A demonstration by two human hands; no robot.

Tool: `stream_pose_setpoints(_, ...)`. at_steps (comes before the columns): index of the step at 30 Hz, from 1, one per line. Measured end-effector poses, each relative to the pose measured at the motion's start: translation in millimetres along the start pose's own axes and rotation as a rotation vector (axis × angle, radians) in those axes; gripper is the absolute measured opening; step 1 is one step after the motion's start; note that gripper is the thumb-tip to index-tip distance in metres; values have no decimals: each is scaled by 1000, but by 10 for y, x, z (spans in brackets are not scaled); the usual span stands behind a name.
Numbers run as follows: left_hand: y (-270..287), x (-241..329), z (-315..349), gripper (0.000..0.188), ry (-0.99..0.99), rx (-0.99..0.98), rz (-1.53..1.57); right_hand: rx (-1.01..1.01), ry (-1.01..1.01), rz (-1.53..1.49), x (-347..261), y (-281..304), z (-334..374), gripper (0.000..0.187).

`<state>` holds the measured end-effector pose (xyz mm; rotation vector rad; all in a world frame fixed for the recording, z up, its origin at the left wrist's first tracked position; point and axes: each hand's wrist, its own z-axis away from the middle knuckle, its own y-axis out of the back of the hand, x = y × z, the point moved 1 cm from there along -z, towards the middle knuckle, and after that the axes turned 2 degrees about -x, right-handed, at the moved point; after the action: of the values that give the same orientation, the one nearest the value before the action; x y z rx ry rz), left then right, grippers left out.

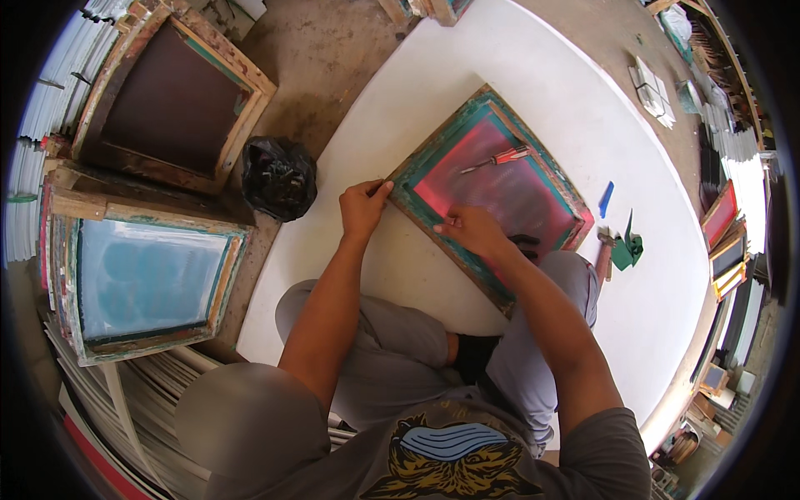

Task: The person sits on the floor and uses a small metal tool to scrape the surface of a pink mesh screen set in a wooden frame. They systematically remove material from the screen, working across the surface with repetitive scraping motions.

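A wooden screen-printing frame (533, 137) with pink mesh and a green border lies tilted across the white board in front of my legs. At its left corner my left hand (362, 210) is closed, thumb and finger pinching the corner edge. Over the near-left side of the frame, my right hand (473, 231) is closed in a pinch; whatever is between its fingertips is too small to make out. A screwdriver (498, 158) with a red and clear handle rests on the mesh. Beside my knee, a dark tool (525, 242) on the mesh is partly hidden.
Right of the frame lie a hammer (604, 257), a green scrap (628, 246) and a blue strip (606, 199) on the white board (650, 167). A black plastic bag (279, 179) stands left, beside more wooden screens (158, 229). Folded white material (652, 92) is on the floor.
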<state>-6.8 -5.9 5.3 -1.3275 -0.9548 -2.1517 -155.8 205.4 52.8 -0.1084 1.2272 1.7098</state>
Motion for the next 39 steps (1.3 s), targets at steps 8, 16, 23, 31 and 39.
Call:
stream_pose_setpoints(8, 93, 53, -74, 39, 99, -66, -13, -30, 43, -70, -35, -147, -195, 31)
stream_pose_setpoints(16, 239, 212, -270, 43, 262, -219, -109, 261, 31, 199, 200, 380, -311, 20)
stream_pose_setpoints(23, 271, 284, -336, 43, 190, -362, -247, 501, 101, 664, 844, 767, -526, 30)
stream_pose_setpoints(31, 422, 290, -405, 40, 187, -462, -245, 485, 206, 694, 845, 842, -598, 20)
stream_pose_setpoints(39, 418, 365, -404, 54, 154, -479, -440, 300, 299, 210, 351, 773, -274, 28)
